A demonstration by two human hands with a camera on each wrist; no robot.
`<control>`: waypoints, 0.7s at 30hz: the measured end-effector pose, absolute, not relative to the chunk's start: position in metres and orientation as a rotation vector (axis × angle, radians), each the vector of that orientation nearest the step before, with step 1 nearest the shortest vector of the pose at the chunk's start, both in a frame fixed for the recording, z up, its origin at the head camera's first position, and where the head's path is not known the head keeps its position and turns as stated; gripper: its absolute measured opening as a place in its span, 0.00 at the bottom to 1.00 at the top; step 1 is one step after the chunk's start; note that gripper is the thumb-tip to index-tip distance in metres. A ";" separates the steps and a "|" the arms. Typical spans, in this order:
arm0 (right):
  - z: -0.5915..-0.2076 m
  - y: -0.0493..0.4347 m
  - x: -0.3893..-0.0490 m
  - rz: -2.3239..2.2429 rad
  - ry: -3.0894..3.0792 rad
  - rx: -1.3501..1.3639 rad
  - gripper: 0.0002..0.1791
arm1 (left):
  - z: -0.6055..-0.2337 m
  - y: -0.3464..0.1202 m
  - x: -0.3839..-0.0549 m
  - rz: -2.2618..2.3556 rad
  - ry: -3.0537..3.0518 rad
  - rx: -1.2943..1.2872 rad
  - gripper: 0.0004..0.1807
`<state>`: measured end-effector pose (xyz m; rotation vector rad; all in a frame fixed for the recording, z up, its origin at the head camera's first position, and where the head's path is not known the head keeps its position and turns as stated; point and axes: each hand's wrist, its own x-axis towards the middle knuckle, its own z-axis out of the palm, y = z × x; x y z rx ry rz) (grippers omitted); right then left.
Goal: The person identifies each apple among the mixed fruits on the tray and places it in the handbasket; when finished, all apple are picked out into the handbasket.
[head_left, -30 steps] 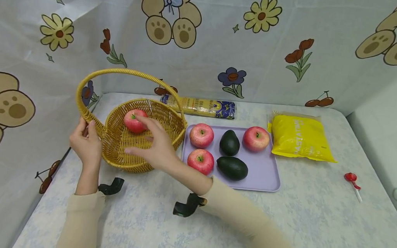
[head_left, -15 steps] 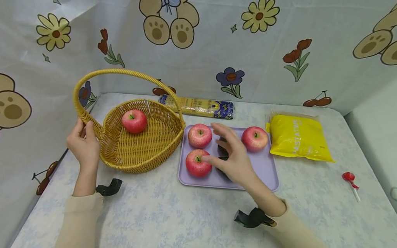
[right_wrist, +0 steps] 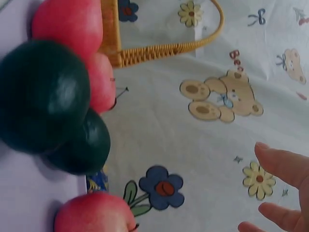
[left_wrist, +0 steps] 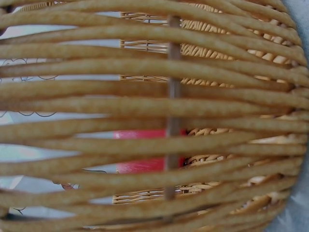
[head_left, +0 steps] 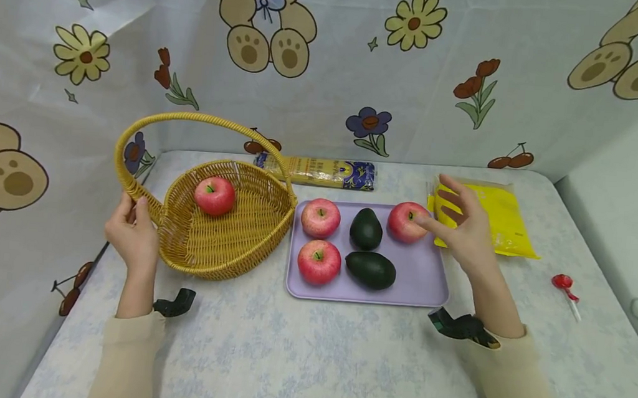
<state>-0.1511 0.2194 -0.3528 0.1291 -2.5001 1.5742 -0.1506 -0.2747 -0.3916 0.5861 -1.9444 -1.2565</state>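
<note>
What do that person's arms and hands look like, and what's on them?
The left sleeve and right sleeve are plain cream. The left hand and right hand wear no gloves. Each sleeve's end has a curved black gadget beside it.

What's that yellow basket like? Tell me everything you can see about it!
The basket is golden-yellow and rounded, woven from thin strands that look like wicker, with small gaps between them. A tall, wrapped handle arches over it. It's on the table, open at the top, with one red apple inside. The person's left hand pinches the handle low on its left side. I can't tell whether the basket touches the purple tray beside it.
</note>
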 end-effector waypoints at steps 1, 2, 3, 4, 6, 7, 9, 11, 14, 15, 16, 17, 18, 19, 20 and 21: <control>-0.354 0.223 -0.153 1.573 -2.500 0.109 0.42 | -0.392 -0.275 -0.150 -1.259 -1.946 0.589 0.18; -0.354 0.226 -0.155 1.579 -2.497 0.092 0.42 | -0.392 -0.275 -0.150 -1.264 -1.945 0.591 0.18; -0.356 0.228 -0.157 1.585 -2.501 0.073 0.43 | -0.392 -0.275 -0.150 -1.267 -1.947 0.596 0.18; -0.357 0.230 -0.159 1.588 -2.510 0.057 0.43 | -0.392 -0.276 -0.150 -1.272 -1.948 0.601 0.18; -0.360 0.233 -0.162 1.600 -2.522 0.044 0.44 | -0.391 -0.276 -0.149 -1.276 -1.949 0.604 0.18; -0.362 0.234 -0.164 1.603 -2.529 0.041 0.45 | -0.391 -0.276 -0.149 -1.275 -1.948 0.602 0.18; -0.365 0.236 -0.166 1.606 -2.547 0.037 0.45 | -0.391 -0.276 -0.149 -1.266 -1.949 0.596 0.18; -0.368 0.238 -0.169 1.611 -2.563 0.033 0.46 | -0.391 -0.276 -0.149 -1.256 -1.945 0.585 0.18; -0.373 0.240 -0.172 1.611 -2.590 0.026 0.46 | -0.392 -0.275 -0.150 -1.249 -1.941 0.588 0.17; -0.375 0.241 -0.173 1.613 -2.597 0.026 0.46 | -0.392 -0.275 -0.150 -1.251 -1.939 0.592 0.17; -0.377 0.241 -0.174 1.614 -2.606 0.026 0.47 | -0.392 -0.275 -0.150 -1.254 -1.937 0.591 0.18; -0.378 0.241 -0.175 1.614 -2.615 0.026 0.47 | -0.392 -0.275 -0.151 -1.256 -1.936 0.596 0.18; -0.380 0.241 -0.175 1.614 -2.623 0.027 0.47 | -0.392 -0.275 -0.151 -1.258 -1.937 0.598 0.18; -0.381 0.241 -0.176 1.617 -2.632 0.025 0.47 | -0.392 -0.275 -0.151 -1.256 -1.938 0.597 0.18; -0.382 0.241 -0.176 1.616 -2.641 0.022 0.47 | -0.392 -0.274 -0.151 -1.256 -1.938 0.597 0.18; -0.383 0.241 -0.176 1.619 -2.644 0.021 0.47 | -0.392 -0.274 -0.151 -1.254 -1.939 0.595 0.18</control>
